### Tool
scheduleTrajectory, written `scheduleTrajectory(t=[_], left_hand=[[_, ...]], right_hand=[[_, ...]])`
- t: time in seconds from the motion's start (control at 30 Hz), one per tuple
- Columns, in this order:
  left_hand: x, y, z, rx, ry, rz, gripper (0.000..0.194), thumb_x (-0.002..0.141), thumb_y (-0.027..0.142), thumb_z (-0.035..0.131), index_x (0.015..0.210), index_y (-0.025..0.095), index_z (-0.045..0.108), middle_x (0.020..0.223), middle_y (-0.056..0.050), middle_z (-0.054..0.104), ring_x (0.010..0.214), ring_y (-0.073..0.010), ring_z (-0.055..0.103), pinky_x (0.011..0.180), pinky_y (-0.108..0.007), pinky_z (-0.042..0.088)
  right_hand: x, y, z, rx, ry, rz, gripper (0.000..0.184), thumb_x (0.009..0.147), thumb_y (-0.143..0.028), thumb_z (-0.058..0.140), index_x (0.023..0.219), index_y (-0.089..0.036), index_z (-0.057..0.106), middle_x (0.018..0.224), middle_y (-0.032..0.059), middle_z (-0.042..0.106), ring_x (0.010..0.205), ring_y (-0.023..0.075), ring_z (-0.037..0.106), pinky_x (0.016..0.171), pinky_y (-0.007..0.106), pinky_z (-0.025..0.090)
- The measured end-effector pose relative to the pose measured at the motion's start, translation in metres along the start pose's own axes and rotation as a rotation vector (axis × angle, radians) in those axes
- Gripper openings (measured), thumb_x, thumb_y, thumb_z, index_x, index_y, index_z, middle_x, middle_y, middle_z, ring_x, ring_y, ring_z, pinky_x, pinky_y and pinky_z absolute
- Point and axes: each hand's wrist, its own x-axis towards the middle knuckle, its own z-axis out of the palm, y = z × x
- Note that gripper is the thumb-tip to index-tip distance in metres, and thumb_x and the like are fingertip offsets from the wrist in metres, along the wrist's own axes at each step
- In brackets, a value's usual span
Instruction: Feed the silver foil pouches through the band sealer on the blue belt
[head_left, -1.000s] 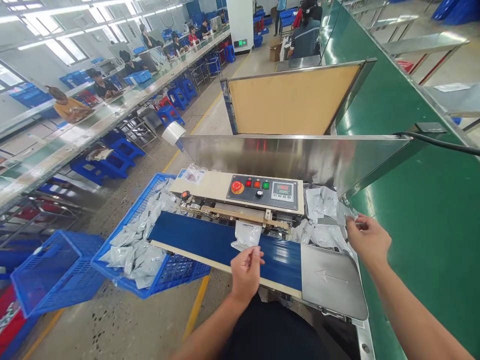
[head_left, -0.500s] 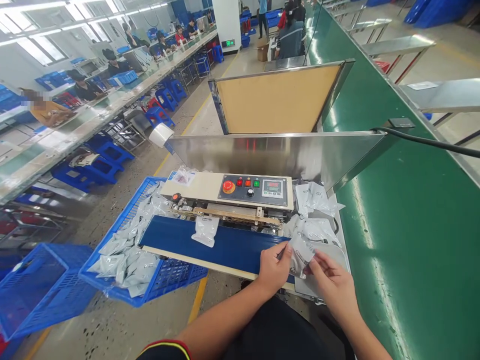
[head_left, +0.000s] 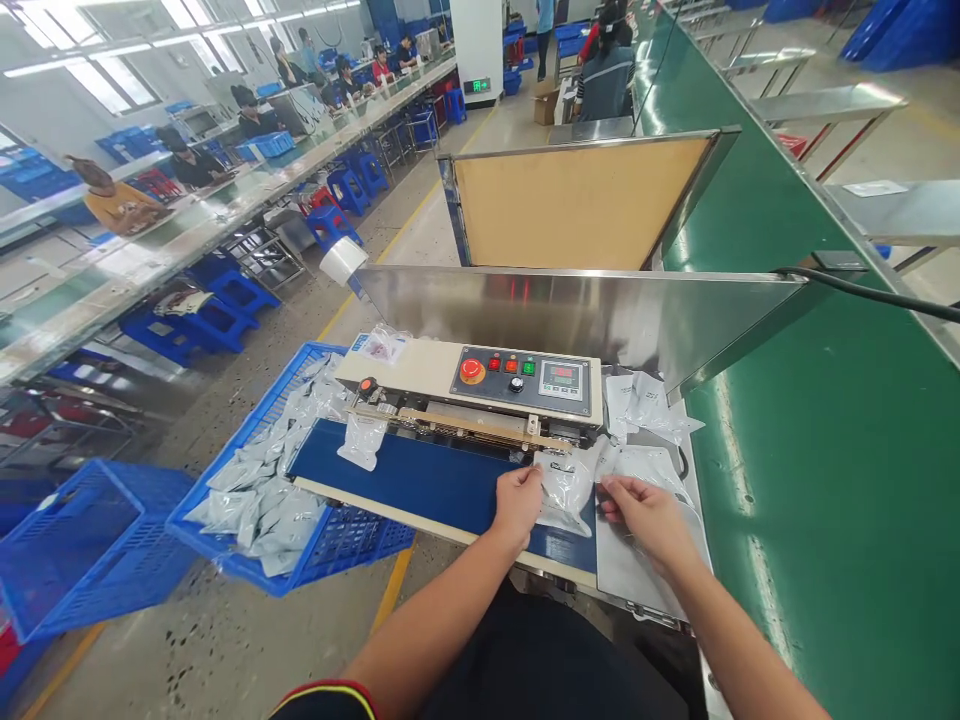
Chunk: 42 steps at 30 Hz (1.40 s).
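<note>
A clear plastic pouch (head_left: 566, 487) lies on the blue belt (head_left: 435, 478) of a band sealer (head_left: 480, 385), its top edge at the sealing slot. My left hand (head_left: 517, 503) pinches the pouch's left edge and my right hand (head_left: 645, 515) pinches its right edge. A second pouch (head_left: 361, 440) rides the belt at its far left end, close to a blue crate (head_left: 330, 545) heaped with sealed pouches. Several unsealed pouches (head_left: 645, 405) are piled to the right of the sealer, beyond my right hand.
The sealer's control panel (head_left: 525, 378) has a red stop button. A steel guard plate (head_left: 585, 310) stands behind it. A green conveyor (head_left: 825, 450) runs along the right. Another blue crate (head_left: 82, 545) sits on the floor at left. Other people work at long benches (head_left: 187, 230).
My right hand took a pouch from the pile, both hands brought it onto the belt at the sealing slot. The earlier pouch has travelled left along the belt towards the crate.
</note>
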Motion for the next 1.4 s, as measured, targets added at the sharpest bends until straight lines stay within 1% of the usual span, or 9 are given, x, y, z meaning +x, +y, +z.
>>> scheduleTrajectory(t=[0.13, 0.3, 0.53, 0.7, 0.9, 1.0, 1.13, 1.27, 1.4], left_hand=[[0.002, 0.010, -0.037, -0.002, 0.202, 0.140, 0.054, 0.073, 0.065, 0.089, 0.089, 0.014, 0.083, 0.082, -0.008, 0.078, 0.078, -0.0213, 0.070, 0.074, -0.031, 0.053], [-0.025, 0.022, -0.076, 0.050, 0.372, 0.366, 0.054, 0.093, 0.065, 0.073, 0.111, 0.015, 0.083, 0.109, -0.016, 0.084, 0.096, -0.0260, 0.078, 0.086, -0.036, 0.063], [-0.061, 0.023, -0.044, 0.297, -0.053, 0.650, 0.034, 0.107, 0.044, 0.062, 0.103, 0.019, 0.084, 0.091, -0.011, 0.083, 0.080, -0.0222, 0.078, 0.078, -0.034, 0.065], [-0.061, 0.025, 0.011, 0.400, -0.192, 0.855, 0.045, 0.102, 0.044, 0.068, 0.138, 0.017, 0.075, 0.136, -0.019, 0.078, 0.131, -0.0339, 0.071, 0.117, -0.050, 0.056], [-0.057, 0.012, 0.027, 0.360, -0.447, 0.546, 0.049, 0.109, 0.052, 0.055, 0.095, 0.018, 0.086, 0.091, -0.010, 0.084, 0.086, -0.0241, 0.076, 0.085, -0.035, 0.060], [-0.057, -0.007, 0.022, 0.253, -0.428, 0.345, 0.054, 0.102, 0.062, 0.062, 0.093, 0.014, 0.085, 0.085, -0.010, 0.082, 0.076, -0.0213, 0.070, 0.072, -0.031, 0.055], [-0.056, -0.021, 0.015, 0.170, -0.405, 0.277, 0.053, 0.091, 0.062, 0.076, 0.113, 0.015, 0.085, 0.096, -0.011, 0.082, 0.086, -0.0222, 0.071, 0.082, -0.033, 0.058], [-0.042, -0.017, 0.014, 0.269, -0.304, 0.332, 0.048, 0.094, 0.060, 0.072, 0.080, 0.016, 0.084, 0.077, -0.007, 0.074, 0.077, -0.0204, 0.064, 0.075, -0.033, 0.054], [-0.019, -0.014, 0.019, 0.125, -0.139, 0.008, 0.052, 0.079, 0.066, 0.083, 0.068, 0.015, 0.078, 0.060, -0.001, 0.063, 0.060, -0.0153, 0.055, 0.061, -0.029, 0.045]], right_hand=[[0.065, -0.021, -0.025, -0.479, 0.122, -0.052, 0.038, 0.075, -0.060, 0.075, 0.074, -0.022, 0.079, 0.063, 0.0068, 0.072, 0.058, 0.0230, 0.062, 0.057, 0.034, 0.042], [0.109, -0.032, -0.011, -0.816, -0.010, -0.126, 0.032, 0.073, -0.041, 0.076, 0.049, -0.025, 0.062, 0.050, 0.0039, 0.061, 0.055, 0.0218, 0.057, 0.063, 0.035, 0.040], [0.028, -0.041, -0.028, -0.576, 0.224, -0.456, 0.030, 0.077, -0.054, 0.064, 0.072, -0.025, 0.068, 0.108, 0.0116, 0.082, 0.070, 0.0223, 0.068, 0.070, 0.037, 0.052], [-0.054, -0.056, -0.045, -0.406, 0.224, -0.597, 0.032, 0.083, -0.056, 0.071, 0.070, -0.027, 0.069, 0.103, 0.0094, 0.083, 0.089, 0.0269, 0.076, 0.082, 0.037, 0.060], [-0.087, -0.023, -0.030, 0.098, 0.059, -0.357, 0.047, 0.083, -0.067, 0.081, 0.100, -0.024, 0.075, 0.078, 0.0073, 0.077, 0.069, 0.0237, 0.071, 0.067, 0.036, 0.062], [-0.087, -0.002, -0.019, 0.270, 0.104, -0.211, 0.061, 0.076, -0.066, 0.087, 0.116, -0.023, 0.072, 0.078, 0.0044, 0.076, 0.067, 0.0223, 0.070, 0.061, 0.034, 0.059], [-0.082, 0.007, -0.009, 0.100, 0.046, -0.158, 0.056, 0.073, -0.073, 0.084, 0.091, -0.020, 0.077, 0.064, 0.0025, 0.068, 0.057, 0.0189, 0.061, 0.053, 0.031, 0.051], [-0.066, 0.002, -0.012, 0.007, 0.076, -0.146, 0.060, 0.071, -0.075, 0.083, 0.090, -0.018, 0.081, 0.059, 0.0009, 0.066, 0.053, 0.0168, 0.054, 0.050, 0.030, 0.045], [-0.036, -0.003, -0.016, 0.119, 0.119, -0.059, 0.071, 0.060, -0.064, 0.094, 0.107, -0.014, 0.078, 0.056, -0.0035, 0.063, 0.051, 0.0147, 0.051, 0.050, 0.029, 0.044]])
